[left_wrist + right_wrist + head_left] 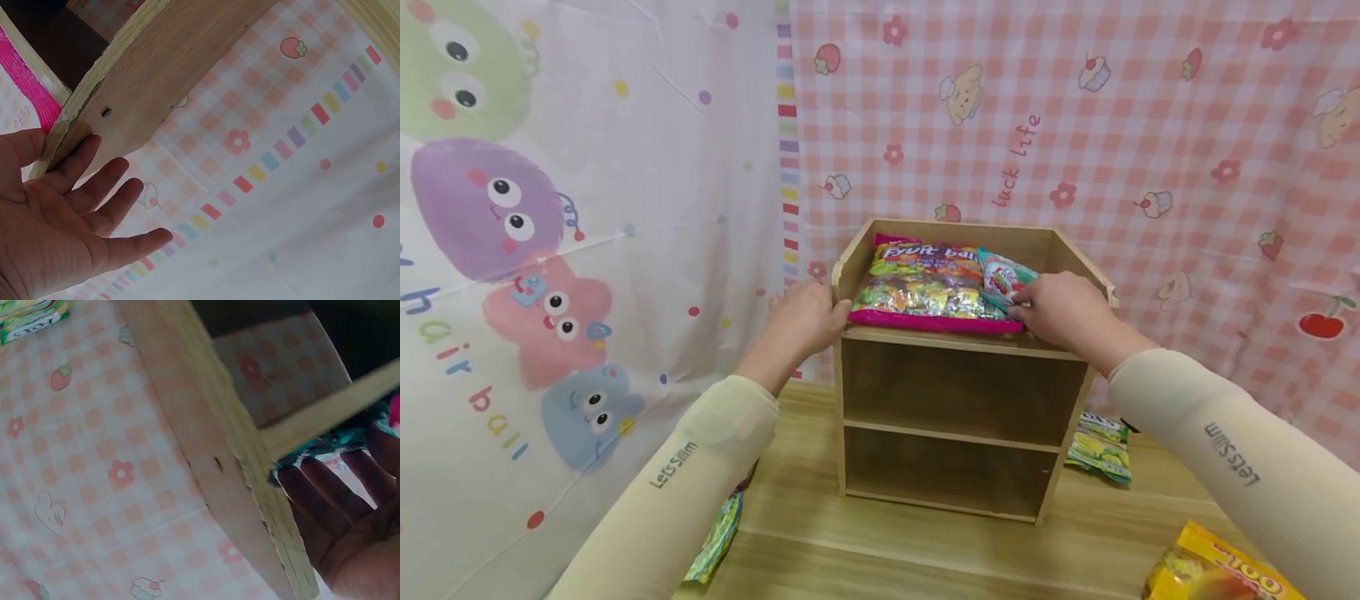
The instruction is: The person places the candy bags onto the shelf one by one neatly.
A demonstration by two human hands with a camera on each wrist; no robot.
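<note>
Head view: the left hand (pixel 808 317) pinches the wooden shelf's (pixel 955 383) left edge, probably steadying it; up top, the right hand (pixel 1063 312) pinches a teal candy bag (pixel 1002 279), seemingly propped by the Fyuit ball bag (pixel 917 287) on its left.

Soft, even light fills the head view, its source out of frame. Small bright glints speckle the candy bag (pixel 917 287) along the front edge of the top of the wooden shelf (pixel 955 432), while the lower compartments (pixel 955 383) lie in brown shadow. Both wrist views are dimmer: the left hand (pixel 53 231) is shaded, the right hand (pixel 365 540) darker and softly focused. Wide-angle stretch enlarges the sleeves (pixel 1232 442) toward the head frame's edges.
</note>
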